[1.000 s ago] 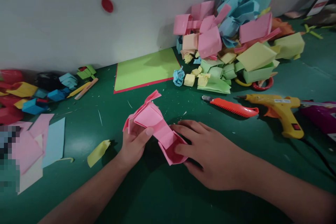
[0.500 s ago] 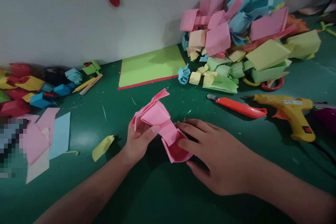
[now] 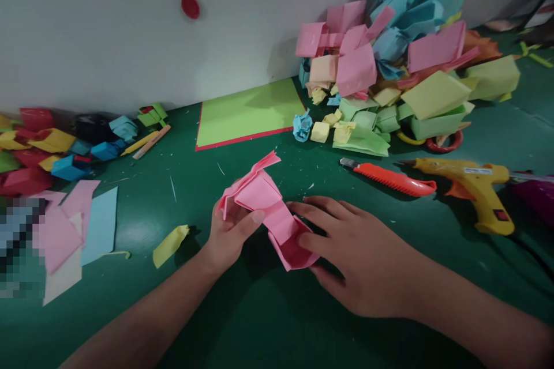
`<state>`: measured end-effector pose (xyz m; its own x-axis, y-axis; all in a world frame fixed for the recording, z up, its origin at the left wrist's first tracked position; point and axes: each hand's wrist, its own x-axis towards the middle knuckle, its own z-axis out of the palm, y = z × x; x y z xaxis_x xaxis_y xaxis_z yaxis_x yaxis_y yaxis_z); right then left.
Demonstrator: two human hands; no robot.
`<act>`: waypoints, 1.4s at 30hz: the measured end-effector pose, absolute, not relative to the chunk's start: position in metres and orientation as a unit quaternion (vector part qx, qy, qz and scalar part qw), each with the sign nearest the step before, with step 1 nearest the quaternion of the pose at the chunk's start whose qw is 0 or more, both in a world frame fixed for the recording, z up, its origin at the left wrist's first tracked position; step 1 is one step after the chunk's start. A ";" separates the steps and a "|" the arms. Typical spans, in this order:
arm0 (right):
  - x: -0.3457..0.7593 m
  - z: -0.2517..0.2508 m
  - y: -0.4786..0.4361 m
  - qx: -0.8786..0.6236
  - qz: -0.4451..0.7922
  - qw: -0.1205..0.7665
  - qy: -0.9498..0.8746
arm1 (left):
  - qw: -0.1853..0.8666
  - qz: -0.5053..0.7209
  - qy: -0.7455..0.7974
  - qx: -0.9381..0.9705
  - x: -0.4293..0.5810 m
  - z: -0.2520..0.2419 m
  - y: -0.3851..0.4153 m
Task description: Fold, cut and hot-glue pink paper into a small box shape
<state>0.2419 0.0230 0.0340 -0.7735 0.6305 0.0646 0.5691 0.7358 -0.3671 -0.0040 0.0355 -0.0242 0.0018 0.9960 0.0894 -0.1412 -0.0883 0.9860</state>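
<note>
Between my hands is a folded pink paper piece point(image 3: 279, 220), with a boxy upper part joined by a strip to an open lower box. My left hand point(image 3: 231, 236) grips its upper left part, thumb on top and the other fingers mostly hidden behind the paper. At the lower box, my right hand point(image 3: 355, 253) has its thumb side against the outer wall and a finger reaching over the rim into the opening. Its fingers are bent around that box. A small yellow paper scrap point(image 3: 171, 246) lies on the table left of my left hand.
Beyond my hands lie a green sheet with red edge point(image 3: 251, 115), a red utility knife point(image 3: 393, 179) and a yellow glue gun point(image 3: 480, 179). Folded papers point(image 3: 359, 69) pile up at the back right. Colored paper blocks point(image 3: 64, 141) and flat sheets point(image 3: 99, 228) lie left.
The pink paper piece and both hands keep nearly the same hold. The whole view has shifted slightly; the pink piece sits a touch lower and farther right in the picture.
</note>
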 end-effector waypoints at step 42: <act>0.248 0.035 0.033 -0.289 0.380 0.338 -0.811 | 0.309 0.276 0.454 0.789 0.001 0.005 -0.015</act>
